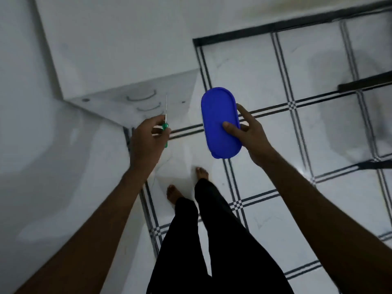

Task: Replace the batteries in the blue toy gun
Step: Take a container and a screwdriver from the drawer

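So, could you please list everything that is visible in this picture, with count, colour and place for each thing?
screwdriver: one, green handle with thin metal shaft pointing up, held in the left hand
oval lid or container: one, blue, held in the right hand, above the floor
floor: one, white tiles with dark double lines, under the person
wall corner: one, white, on the left side
dark bars: two, black, blurred, at the right edge
left hand: one, grips the screwdriver
right hand: one, thumb on top of the blue oval thing
legs: two, black trousers, bare feet, bottom centre
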Motion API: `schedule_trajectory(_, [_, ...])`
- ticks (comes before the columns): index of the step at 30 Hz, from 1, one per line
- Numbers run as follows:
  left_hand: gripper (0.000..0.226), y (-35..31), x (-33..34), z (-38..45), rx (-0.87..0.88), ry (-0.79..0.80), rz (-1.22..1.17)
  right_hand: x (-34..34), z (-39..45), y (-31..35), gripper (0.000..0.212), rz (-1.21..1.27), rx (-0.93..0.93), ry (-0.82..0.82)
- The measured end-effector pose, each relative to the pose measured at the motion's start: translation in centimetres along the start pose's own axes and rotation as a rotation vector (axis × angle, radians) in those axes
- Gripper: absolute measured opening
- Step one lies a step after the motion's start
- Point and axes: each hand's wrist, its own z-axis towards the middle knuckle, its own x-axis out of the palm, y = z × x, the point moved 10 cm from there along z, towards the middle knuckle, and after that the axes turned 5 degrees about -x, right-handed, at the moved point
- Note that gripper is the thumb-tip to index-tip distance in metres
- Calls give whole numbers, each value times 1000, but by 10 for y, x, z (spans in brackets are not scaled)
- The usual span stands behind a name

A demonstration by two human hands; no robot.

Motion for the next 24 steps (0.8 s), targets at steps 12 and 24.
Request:
schedule_trajectory(12, [30, -333, 200, -48, 451, 375, 50, -345, -175, 108, 50, 185, -229, -631])
schedule_trajectory(24, [27, -569, 531, -208, 616, 690, 58, -692, -306, 77, 63, 236, -225, -1049])
